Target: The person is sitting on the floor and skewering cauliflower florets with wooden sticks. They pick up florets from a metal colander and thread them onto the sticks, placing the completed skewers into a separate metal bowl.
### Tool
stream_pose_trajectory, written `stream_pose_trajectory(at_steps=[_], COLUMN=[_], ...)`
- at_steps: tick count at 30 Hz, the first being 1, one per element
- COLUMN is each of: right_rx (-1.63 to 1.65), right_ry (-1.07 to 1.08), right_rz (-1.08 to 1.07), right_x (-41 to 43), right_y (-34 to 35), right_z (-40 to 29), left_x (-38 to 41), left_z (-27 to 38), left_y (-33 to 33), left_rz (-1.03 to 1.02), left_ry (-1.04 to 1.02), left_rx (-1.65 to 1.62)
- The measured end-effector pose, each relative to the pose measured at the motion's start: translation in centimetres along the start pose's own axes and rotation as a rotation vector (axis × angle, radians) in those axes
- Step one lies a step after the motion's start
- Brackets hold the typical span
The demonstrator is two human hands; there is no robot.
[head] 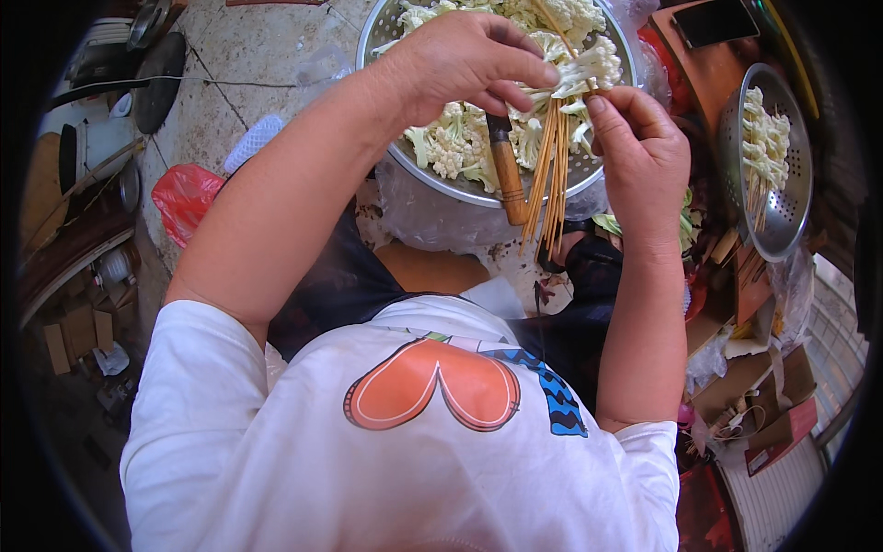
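A perforated metal colander (pixel 428 188) full of cauliflower florets (pixel 455 148) stands before me. Above it, my left hand (pixel 476 65) has its thumb and fingertips on the stem end of a cauliflower floret (pixel 586 69). My right hand (pixel 638 138) pinches a thin wooden skewer at the floret's near side; how far the skewer goes in is hidden. A thin stick (pixel 554 26) also shows behind the floret. Below the hands, a bundle of wooden skewers (pixel 550 179) leans over the colander's near rim, beside a knife with a wooden handle (pixel 509 172).
At the right, a second metal colander (pixel 786 221) holds skewered cauliflower (pixel 766 141). A phone (pixel 715 22) lies on a brown board (pixel 703 72) beyond it. A red plastic bag (pixel 183 200) is on the tiled floor at the left. Cardboard boxes (pixel 786 386) stand at the lower right.
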State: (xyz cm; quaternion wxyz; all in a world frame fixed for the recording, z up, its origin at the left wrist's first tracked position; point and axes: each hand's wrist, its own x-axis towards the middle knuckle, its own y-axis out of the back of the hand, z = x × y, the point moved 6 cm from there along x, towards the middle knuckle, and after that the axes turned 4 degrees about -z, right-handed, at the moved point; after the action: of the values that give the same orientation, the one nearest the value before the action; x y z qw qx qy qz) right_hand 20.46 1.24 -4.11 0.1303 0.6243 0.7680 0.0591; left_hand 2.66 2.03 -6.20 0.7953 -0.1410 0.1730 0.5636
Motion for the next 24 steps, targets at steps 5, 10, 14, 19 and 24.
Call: stream_pose_trajectory(at_steps=[5,10,14,19,24], right_rx=[-0.085,-0.169,-0.204,-0.201,-0.222], right_ry=[0.003,0.054,0.083,0.098,0.122], right_rz=[0.020,-0.020,-0.032,-0.048,-0.045], right_x=[-0.3,-0.9,-1.1,-1.5,-1.6], right_y=[0.6,-0.5,-0.7,-1.1,-1.0], right_z=[0.2,-0.4,-0.8,-1.1,-0.8], left_x=[0.3,-0.6,-0.3,0.1,-0.1], left_z=[-4.4,-6.0,-6.7,-7.7,-6.1], left_y=[-1.2,-4.4,-5.3,-5.6,-5.5], left_rz=[-0.340,-0.279,-0.256,-0.214,-0.235], left_ry=[0.231,0.086,0.003,-0.049,-0.046], left_rx=[1.077,1.278,1.302,1.334,1.313])
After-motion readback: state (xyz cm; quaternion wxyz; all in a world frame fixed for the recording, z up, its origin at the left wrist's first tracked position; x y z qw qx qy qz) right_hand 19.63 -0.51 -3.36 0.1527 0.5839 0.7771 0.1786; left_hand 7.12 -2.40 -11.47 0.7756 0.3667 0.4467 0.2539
